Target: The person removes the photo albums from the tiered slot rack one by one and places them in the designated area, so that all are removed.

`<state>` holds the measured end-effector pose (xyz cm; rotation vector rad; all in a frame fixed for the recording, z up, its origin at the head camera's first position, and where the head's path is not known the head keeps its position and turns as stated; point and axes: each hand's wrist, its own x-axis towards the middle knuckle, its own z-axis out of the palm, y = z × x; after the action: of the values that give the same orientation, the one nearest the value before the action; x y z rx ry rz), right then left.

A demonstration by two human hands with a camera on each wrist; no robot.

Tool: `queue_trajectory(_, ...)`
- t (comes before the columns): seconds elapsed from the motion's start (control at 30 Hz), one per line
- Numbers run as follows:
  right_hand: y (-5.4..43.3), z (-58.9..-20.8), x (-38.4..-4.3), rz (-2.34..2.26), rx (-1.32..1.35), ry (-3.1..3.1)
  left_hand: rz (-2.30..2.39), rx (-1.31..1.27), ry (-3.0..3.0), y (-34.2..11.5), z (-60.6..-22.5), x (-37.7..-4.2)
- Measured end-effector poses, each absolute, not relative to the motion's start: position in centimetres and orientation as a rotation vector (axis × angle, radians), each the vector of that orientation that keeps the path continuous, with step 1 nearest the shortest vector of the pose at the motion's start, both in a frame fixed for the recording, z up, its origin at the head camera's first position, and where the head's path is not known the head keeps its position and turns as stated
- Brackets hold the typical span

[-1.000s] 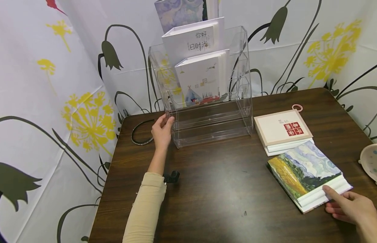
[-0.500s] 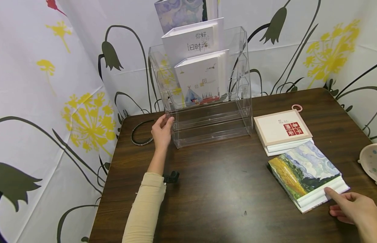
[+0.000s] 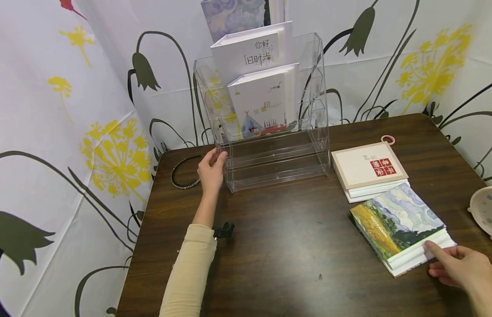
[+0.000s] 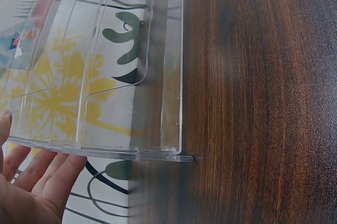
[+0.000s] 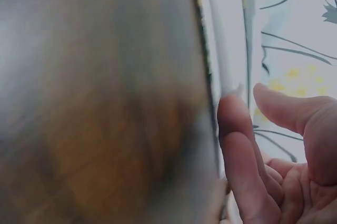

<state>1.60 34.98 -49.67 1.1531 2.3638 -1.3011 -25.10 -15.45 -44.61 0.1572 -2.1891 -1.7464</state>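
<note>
A clear tiered acrylic rack (image 3: 275, 171) stands at the table's back. My left hand (image 3: 211, 171) grips its left side edge, thumb on the near side; in the left wrist view its fingers reach behind the clear panel (image 4: 110, 124). On the right lies a thick book with a painted landscape cover (image 3: 400, 220). My right hand (image 3: 461, 270) pinches its near right edge, thumb on the white page edges and fingers lower down. In the right wrist view, the thumb and fingers (image 5: 239, 155) are at the book's white edge (image 5: 226, 34); the contact is partly hidden.
The rack holds a white book with a tent picture (image 3: 261, 105), another white book (image 3: 246, 53) and a painted-cover book (image 3: 235, 20). A beige book (image 3: 368, 167), pink ring (image 3: 388, 140), black headband (image 3: 182, 176) and speckled dish (image 3: 487, 211) lie on the table (image 3: 289, 255).
My right hand has shifted slightly right along the painted book's edge, and the lower right corner of its pages has drawn in a little. The left hand and rack hold still.
</note>
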Motion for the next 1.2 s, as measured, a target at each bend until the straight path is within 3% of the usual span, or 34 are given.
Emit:
queue_trajectory(0.37,30.6,-44.0,-2.2,-1.015,0.776,2.926,-1.755,0.155,-2.176,-15.4,-44.6,-25.1)
queue_trajectory(0.77,22.2,-40.3,-13.5,-1.311,-0.161,3.240,-1.739,0.140,-2.178,-15.4,-44.7,-25.2)
queue_trajectory(1.2,17.2,-37.2,-24.4,-1.755,-0.460,3.059,-1.727,0.146,-2.170,-15.5,-45.0,-25.2)
